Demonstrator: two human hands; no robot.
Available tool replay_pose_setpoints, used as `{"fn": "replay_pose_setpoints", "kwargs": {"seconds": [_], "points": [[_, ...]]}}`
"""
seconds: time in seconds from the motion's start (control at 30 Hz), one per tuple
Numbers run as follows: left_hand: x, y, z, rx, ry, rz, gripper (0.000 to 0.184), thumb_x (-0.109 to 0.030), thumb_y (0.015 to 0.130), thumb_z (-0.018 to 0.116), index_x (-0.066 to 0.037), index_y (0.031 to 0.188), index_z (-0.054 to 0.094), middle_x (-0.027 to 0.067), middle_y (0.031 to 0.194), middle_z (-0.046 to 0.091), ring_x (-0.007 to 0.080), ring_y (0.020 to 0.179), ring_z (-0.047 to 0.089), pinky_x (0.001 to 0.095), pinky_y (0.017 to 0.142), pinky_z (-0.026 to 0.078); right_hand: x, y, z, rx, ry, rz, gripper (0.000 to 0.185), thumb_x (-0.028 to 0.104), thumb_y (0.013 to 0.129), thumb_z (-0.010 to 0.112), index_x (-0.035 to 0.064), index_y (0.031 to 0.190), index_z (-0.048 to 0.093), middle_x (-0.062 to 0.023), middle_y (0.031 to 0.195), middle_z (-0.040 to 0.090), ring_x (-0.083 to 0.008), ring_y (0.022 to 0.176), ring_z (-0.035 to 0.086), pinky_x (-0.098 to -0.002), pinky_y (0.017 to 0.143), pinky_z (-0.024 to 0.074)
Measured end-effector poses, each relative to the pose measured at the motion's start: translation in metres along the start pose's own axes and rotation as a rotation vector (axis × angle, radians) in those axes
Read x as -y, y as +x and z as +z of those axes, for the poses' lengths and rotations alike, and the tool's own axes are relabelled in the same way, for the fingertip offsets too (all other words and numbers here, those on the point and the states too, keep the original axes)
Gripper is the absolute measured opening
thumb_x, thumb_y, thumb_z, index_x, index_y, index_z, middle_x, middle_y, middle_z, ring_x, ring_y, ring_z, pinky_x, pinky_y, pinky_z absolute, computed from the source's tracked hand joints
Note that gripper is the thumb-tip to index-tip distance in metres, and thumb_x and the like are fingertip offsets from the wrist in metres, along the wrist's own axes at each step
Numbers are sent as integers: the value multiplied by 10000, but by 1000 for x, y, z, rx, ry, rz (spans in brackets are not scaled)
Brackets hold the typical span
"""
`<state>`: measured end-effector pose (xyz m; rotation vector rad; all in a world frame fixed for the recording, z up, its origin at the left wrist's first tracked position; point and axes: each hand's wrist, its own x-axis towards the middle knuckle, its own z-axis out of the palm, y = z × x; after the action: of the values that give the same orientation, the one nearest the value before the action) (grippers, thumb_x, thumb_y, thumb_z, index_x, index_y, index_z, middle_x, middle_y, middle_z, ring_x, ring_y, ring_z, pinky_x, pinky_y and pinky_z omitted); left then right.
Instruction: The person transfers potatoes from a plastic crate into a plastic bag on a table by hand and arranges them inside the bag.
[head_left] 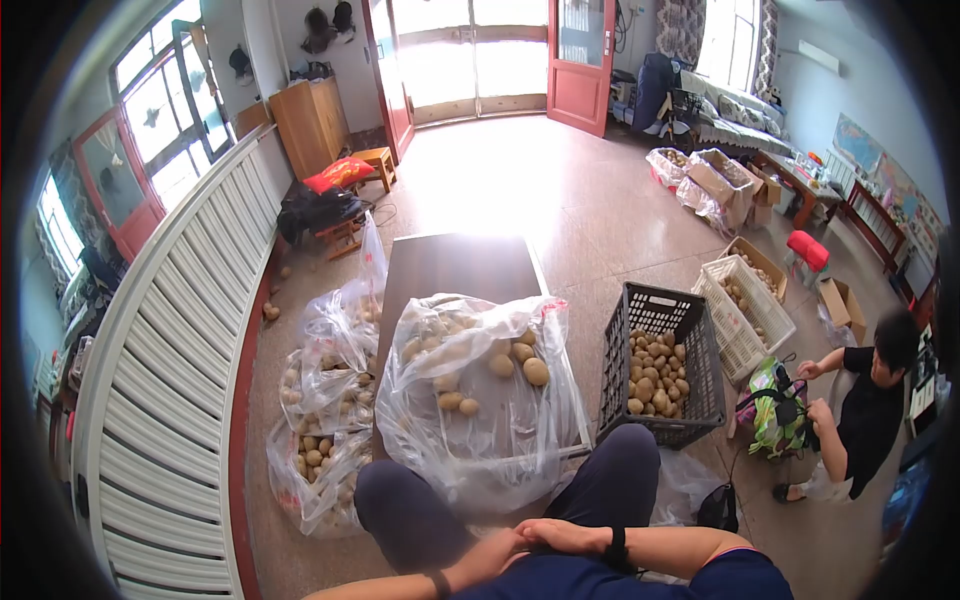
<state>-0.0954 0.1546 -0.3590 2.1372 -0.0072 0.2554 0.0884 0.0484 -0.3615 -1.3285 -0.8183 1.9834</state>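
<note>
My left hand (pixel 493 553) and my right hand (pixel 565 536) rest together in my lap, at the bottom middle, with their fingers overlapping or tucked; what they hold, if anything, is hidden. In front of my knees a clear plastic bag (pixel 480 460) lies spread over a low table (pixel 455 262), with several potatoes (pixel 536 372) in it. Neither hand touches the bag. More clear bags of potatoes (pixel 314 457) stand on the floor left of the table. Right of it is a black crate (pixel 670 432) with many potatoes inside.
A white crate (pixel 735 345) and cardboard boxes (pixel 722 178) stand at the right. Another person (pixel 870 410) handles a green bag (pixel 772 415) near the black crate. A white radiator (pixel 170 370) runs along the left side. A plastic sheet (pixel 685 485) lies by my knee.
</note>
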Motion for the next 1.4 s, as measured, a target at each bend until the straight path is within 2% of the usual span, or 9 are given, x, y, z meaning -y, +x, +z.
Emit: {"fn": "replay_pose_setpoints", "kwargs": {"seconds": [0.3,0.53,0.8,1.0,1.13,1.23,1.3,1.33,1.4], "points": [[13,-5,10,22,-121,-87,270,-200,947,555,19,1106,558,227,1048,599,398,981,580,425,849,458,19,-10,10,34,87,-1,434,260,1008,366,-10,1328,478,-63,1298,541,-131,1206,462,-282,1060,324],[11,-6,20,-108,-19,-38,203,-160,924,581,-9,1043,515,193,861,488,367,790,491,425,725,412,0,1,6,-11,91,-82,341,197,992,391,-11,1184,581,-38,1143,610,-128,1039,532,-296,955,392],[57,-16,48,16,-220,-196,381,-136,901,590,21,1232,485,240,1131,570,386,1075,547,409,894,455,22,-6,18,139,348,-18,342,180,960,436,-63,1128,608,-58,1110,636,-127,1056,552,-290,954,403],[35,-2,24,468,164,-478,538,-205,869,641,-29,1331,428,240,1212,555,325,1131,563,387,949,450,-3,16,11,-16,153,-17,384,200,1007,321,-6,1241,546,-70,1223,593,-149,1149,525,-308,1026,377],[47,-17,31,155,30,-142,277,-185,964,449,42,1094,540,261,1019,594,435,951,573,449,819,462,-14,31,2,-78,-172,-140,384,226,1019,339,-26,1232,535,-100,1230,589,-178,1171,509,-331,1040,366],[13,1,1,320,146,-169,298,-168,926,477,34,1145,489,294,1055,597,455,967,579,467,803,475,-6,19,2,-13,-325,-221,380,262,1031,336,-6,1206,540,-127,1217,586,-213,1166,514,-339,1037,364],[-2,2,-15,437,-109,-416,303,-229,958,489,-10,1169,491,266,1049,608,419,965,602,452,809,481,19,-7,7,3,-415,-329,387,314,1035,334,24,1174,548,-100,1112,599,-208,1044,547,-320,957,407],[11,-10,-12,444,-170,-314,398,-275,1008,427,-85,1356,390,167,1175,576,334,1030,605,384,878,491,18,-10,0,5,-447,-286,383,330,1036,334,36,1147,554,-67,1010,601,-187,946,555,-293,882,436],[-8,-5,-44,404,-248,-275,334,-226,981,483,-45,1261,484,177,1151,569,326,1057,579,376,902,462,46,-29,-6,-60,-289,-22,404,387,1016,397,26,1011,579,-73,886,606,-169,710,573,-306,697,489]]}}
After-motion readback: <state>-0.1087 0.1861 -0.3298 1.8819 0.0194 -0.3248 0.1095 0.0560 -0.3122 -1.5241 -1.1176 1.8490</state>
